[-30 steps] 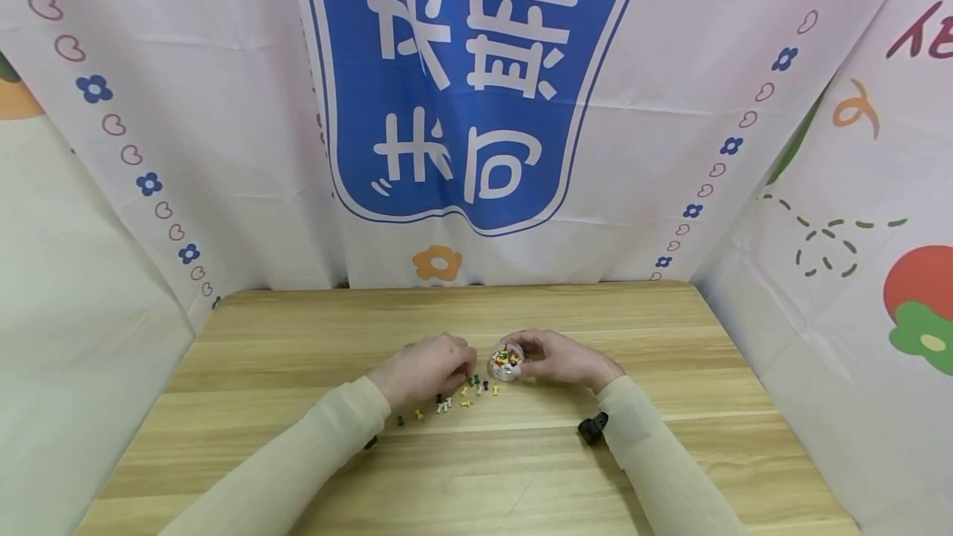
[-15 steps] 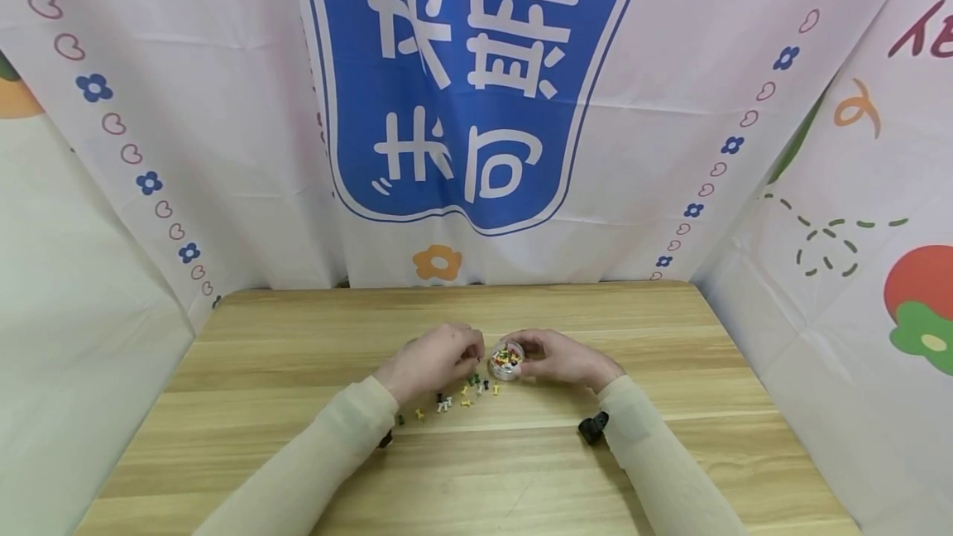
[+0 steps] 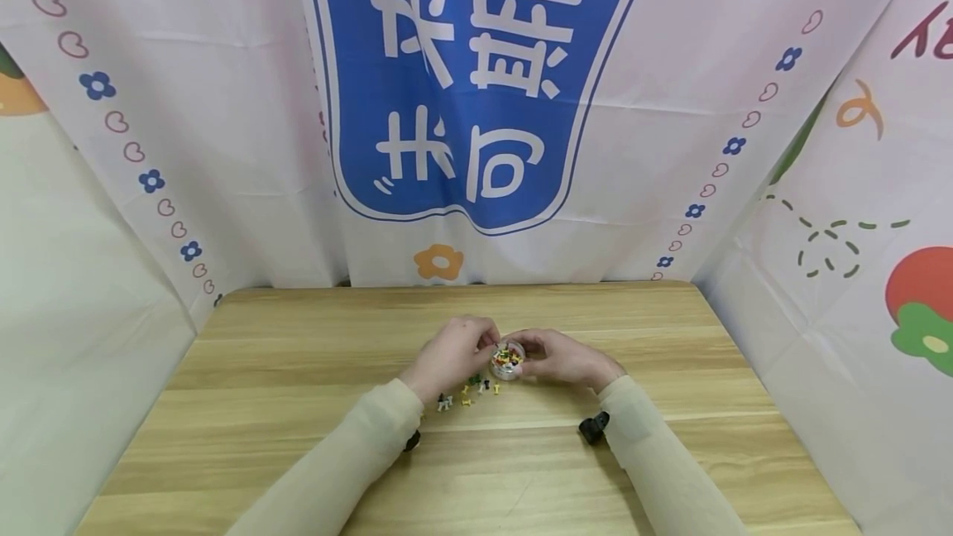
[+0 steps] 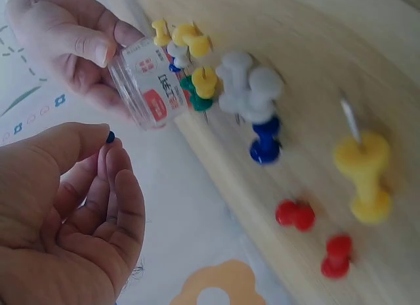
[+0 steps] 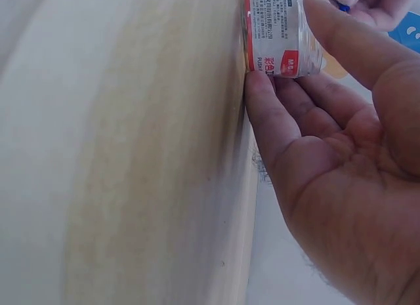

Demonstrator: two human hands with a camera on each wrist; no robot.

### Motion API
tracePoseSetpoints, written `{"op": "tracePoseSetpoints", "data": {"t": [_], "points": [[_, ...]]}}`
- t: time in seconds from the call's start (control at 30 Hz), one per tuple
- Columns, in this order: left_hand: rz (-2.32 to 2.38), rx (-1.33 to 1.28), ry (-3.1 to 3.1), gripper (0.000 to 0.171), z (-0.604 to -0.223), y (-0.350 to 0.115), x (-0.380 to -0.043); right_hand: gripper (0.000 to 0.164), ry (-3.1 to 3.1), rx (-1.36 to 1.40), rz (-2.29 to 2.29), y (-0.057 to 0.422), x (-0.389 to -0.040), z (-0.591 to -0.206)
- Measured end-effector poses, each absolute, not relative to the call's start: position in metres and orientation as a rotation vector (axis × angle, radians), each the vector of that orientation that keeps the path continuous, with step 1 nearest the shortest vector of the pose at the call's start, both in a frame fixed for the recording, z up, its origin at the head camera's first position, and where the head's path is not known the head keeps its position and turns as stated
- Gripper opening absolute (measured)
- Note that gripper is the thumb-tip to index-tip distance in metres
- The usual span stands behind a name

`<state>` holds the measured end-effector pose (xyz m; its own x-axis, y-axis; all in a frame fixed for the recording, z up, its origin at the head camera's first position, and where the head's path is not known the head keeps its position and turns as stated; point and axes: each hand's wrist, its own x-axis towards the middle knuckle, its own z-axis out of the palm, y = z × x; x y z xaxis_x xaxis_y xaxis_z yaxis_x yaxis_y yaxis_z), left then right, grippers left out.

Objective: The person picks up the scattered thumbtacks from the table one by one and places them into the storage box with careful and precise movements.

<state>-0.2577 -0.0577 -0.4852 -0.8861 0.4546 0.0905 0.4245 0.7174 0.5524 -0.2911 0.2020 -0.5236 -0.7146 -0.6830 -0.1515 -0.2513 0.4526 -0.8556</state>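
Two hands show in the lower middle of the head view. Your left hand [image 3: 454,358] is just beside a little clear jar [image 3: 504,375], on its left side. Your right hand [image 3: 566,360] holds the jar from the right. The jar is on the wooden desk [image 3: 476,478], with lots of bright pins [image 3: 510,357] in it. Some loose pins [image 3: 466,403] lie on the desk, lower down and more to the left. A big blue patch [image 3: 460,89] is at the top.

In the left wrist view, your left hand fills the lower left. Its thumb and fingertip pinch a blue pin [image 4: 110,137]. At the upper left, your right hand holds the jar. Two red pins [image 4: 295,215] lie at the lower right, and a yellow pin [image 4: 365,177] is near the right edge.

In the right wrist view, your right hand is on the right, thumb and fingers around the jar at the top. The pinched blue pin peeks out at the upper right.
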Motion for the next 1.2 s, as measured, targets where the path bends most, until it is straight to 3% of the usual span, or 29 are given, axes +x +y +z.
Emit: {"op": "tracePoseSetpoints", "data": {"t": [0.5, 1.2], "points": [[0.843, 0.789, 2.897, 0.007, -0.495, -0.048, -0.265, 0.064, 2.241, -0.77, -1.188, 0.202, -0.29, -0.523], [0.56, 0.799, 2.934, 0.006, -0.485, -0.096, -0.256, 0.059, 2.261, -0.796, -1.183, 0.201, -0.29, -0.523]]}}
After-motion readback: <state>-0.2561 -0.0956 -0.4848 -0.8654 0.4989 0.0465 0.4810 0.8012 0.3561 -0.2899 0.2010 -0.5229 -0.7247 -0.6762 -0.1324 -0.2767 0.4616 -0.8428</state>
